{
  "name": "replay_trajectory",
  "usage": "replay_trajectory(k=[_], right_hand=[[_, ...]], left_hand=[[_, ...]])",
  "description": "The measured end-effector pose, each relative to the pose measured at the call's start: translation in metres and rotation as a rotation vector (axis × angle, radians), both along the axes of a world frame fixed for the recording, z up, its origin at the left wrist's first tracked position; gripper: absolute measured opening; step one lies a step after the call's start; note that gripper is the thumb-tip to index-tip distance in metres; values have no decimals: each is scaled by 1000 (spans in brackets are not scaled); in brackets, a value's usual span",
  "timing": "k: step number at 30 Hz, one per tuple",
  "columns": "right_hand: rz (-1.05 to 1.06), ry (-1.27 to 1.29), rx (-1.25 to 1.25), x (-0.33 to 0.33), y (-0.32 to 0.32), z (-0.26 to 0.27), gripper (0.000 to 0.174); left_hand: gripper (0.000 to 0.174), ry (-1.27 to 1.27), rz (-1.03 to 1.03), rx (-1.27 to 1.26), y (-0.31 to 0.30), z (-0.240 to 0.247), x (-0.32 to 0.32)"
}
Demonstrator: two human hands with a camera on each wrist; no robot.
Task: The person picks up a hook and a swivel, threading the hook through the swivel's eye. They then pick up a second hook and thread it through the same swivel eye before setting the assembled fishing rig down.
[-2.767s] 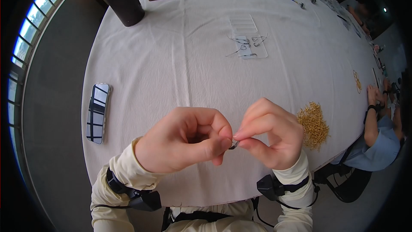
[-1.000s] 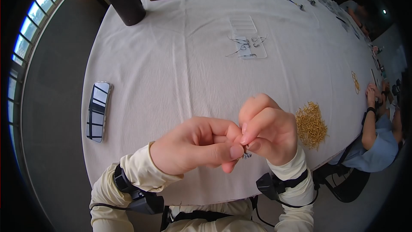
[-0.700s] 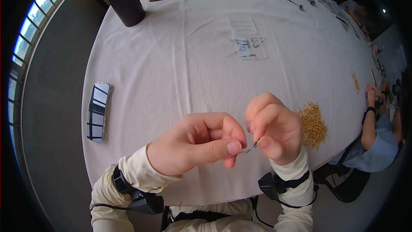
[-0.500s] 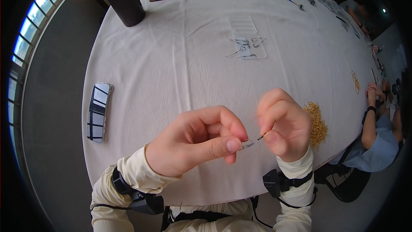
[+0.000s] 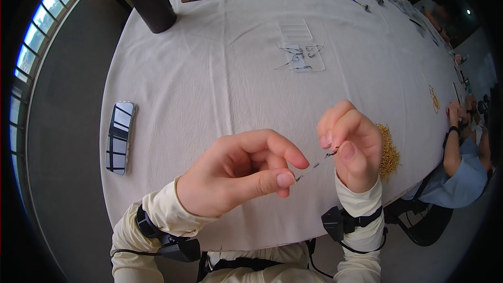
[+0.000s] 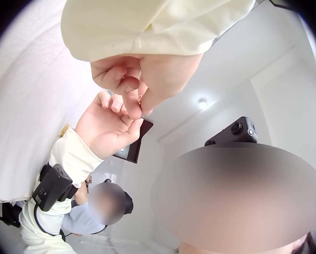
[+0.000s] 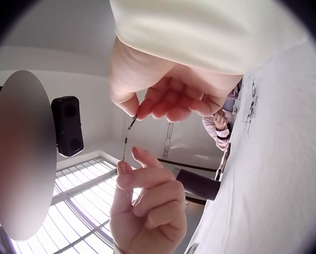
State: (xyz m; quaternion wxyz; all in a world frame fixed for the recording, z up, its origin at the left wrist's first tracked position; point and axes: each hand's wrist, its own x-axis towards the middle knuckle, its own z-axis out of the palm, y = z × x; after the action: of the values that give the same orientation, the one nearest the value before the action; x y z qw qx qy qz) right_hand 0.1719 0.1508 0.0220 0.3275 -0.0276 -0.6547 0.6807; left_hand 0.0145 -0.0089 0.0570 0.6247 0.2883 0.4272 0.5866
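Observation:
In front of the chest, both hands hold a thin strand of small metal fishing-tackle parts. My left hand (image 5: 236,175) pinches the lower end of the fine wire (image 7: 125,153), with its index finger raised off it. A small silver sleeve (image 5: 315,165) sits along the wire between the hands. My right hand (image 5: 352,144) pinches a small dark metal piece (image 5: 330,154) between thumb and fingers at the upper end. In the right wrist view the strand runs almost straight between the fingertips. How the dark piece joins the wire is too small to tell.
A pile of small gold metal pieces (image 5: 389,154) lies beyond the right hand. A clear case (image 5: 319,65) with several fish hooks is farther back. Phones (image 5: 120,136), a dark tumbler (image 5: 149,2) and gold rings (image 5: 434,99) rest on the white cloth. Another person (image 5: 463,162) sits at right.
The hands, close together before, have drawn apart. My right hand has moved up and right with the dark piece, the strand now stretches between them, and the left index finger has lifted.

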Motion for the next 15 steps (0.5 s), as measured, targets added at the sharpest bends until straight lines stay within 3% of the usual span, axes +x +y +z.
replay_trajectory(k=[8,15], right_hand=[[-192,-140,-4,-1,-1,1,15],[-196,-205,13,-2,-4,2,15]], left_hand=[[16,9,23,24,0,-7,0],[10,27,36,-39,0,-8,-1]])
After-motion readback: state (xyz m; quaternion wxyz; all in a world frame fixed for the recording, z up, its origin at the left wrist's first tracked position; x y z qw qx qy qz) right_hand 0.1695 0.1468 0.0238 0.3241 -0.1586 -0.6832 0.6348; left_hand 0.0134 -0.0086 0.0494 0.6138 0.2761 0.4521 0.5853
